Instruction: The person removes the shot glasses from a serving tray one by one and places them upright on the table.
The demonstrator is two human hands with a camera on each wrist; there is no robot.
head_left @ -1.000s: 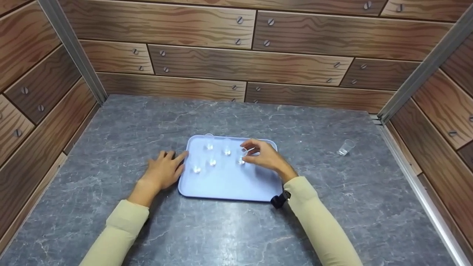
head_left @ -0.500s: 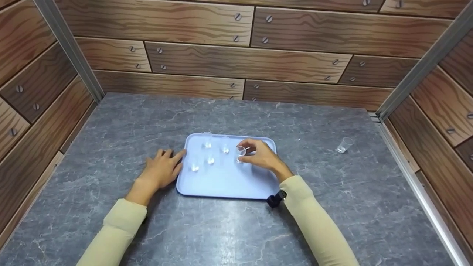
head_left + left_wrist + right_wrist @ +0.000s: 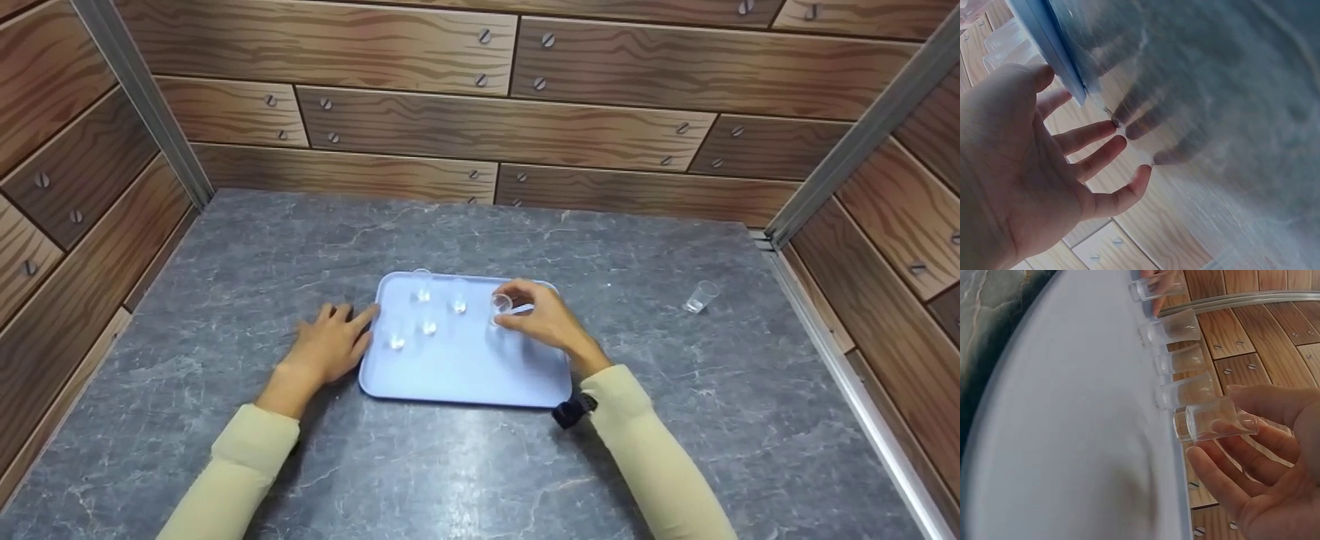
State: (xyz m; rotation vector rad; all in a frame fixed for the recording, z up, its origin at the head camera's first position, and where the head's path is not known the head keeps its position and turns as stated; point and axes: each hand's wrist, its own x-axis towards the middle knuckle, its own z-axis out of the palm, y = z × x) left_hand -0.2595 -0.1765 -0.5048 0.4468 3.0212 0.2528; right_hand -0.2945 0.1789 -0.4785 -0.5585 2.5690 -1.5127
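A small clear shot glass (image 3: pixel 501 304) is held between the thumb and fingers of my right hand (image 3: pixel 541 313), over the right part of the light blue tray (image 3: pixel 465 379). In the right wrist view the thumb lies on one side of this shot glass (image 3: pixel 1216 421) and the fingers on the other; whether its base touches the tray I cannot tell. Several similar glasses (image 3: pixel 428 328) stand upright on the tray's left and middle. My left hand (image 3: pixel 324 351) rests with spread fingers on the table, its index finger and thumb by the tray's left edge.
Another shot glass (image 3: pixel 702 297) stands on the grey marbled table (image 3: pixel 637 450), well to the right of the tray. Wood-patterned walls (image 3: pixel 420 124) with metal corner posts (image 3: pixel 862 135) enclose the table at the back and sides.
My right hand has shifted slightly right with the shot glass, which follows in its grip. The left hand, tray and other glasses keep their places.
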